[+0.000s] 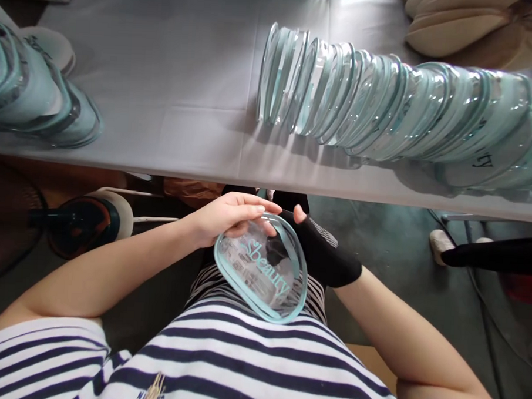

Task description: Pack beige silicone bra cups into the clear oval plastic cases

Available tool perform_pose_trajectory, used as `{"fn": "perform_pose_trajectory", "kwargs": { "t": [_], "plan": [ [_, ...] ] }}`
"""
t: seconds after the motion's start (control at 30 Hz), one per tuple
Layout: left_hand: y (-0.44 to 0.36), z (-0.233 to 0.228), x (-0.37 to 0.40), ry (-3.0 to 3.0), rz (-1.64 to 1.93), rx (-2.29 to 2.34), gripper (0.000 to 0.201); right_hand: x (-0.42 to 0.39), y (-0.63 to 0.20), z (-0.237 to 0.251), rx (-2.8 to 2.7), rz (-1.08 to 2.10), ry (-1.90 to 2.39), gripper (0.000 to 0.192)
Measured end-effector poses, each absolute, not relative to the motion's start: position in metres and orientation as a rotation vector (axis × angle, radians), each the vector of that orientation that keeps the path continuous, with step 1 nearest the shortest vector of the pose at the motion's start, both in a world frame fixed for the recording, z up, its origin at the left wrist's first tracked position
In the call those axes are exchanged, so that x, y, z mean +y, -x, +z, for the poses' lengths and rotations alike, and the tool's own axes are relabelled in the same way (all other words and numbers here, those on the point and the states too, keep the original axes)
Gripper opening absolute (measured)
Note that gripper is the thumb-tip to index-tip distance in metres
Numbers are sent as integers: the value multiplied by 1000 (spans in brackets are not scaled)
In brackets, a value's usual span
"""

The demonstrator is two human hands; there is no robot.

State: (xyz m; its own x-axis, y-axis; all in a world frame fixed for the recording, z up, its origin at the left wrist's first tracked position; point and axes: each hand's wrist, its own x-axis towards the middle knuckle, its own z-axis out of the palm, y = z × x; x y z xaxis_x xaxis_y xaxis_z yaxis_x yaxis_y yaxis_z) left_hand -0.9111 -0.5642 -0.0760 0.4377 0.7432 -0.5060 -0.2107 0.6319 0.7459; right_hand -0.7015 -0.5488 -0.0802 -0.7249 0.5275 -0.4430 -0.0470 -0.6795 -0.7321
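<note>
A clear plastic cosmetic pouch point(263, 264) with teal trim and teal "beauty" lettering is held in front of my striped shirt, below the table edge. My left hand point(234, 218), bare, pinches the pouch's upper rim between thumb and fingers. On the pouch's right side is my right hand point(323, 246), in a black glove that leaves the thumb tip bare. Its fingers go behind the pouch's upper right rim, where they are mostly hidden, and its thumb points up.
On the grey-covered table point(186, 108), a long row of similar pouches point(384, 107) lies at the right. More pouches point(36, 95) are stacked at the left. A beige cushion point(471, 26) lies far right. A fan point(84, 221) stands below left. Another person's leg point(493, 253) shows at right.
</note>
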Motion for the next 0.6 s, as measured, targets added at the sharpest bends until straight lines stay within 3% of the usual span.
{"fn": "perform_pose_trajectory", "kwargs": {
  "t": [0.13,0.23,0.27,0.37,0.47,0.6],
  "plan": [
    [908,-77,-564,-580,683,935,39,-544,702,-84,-1321,2279,930,69],
    [898,-78,-566,-530,683,947,38,-539,709,-95,-1527,2025,1061,38],
    [896,-78,-567,-534,674,941,37,-537,711,-99,-1569,1975,1064,37],
    [894,-77,-569,-568,670,935,36,-533,713,-104,-1668,1900,969,45],
    [898,-74,-568,-582,693,961,35,-531,713,-100,-1689,1863,939,74],
    [910,-63,-559,-582,751,931,36,-525,706,-83,-1444,1996,1040,51]
  ]
}}
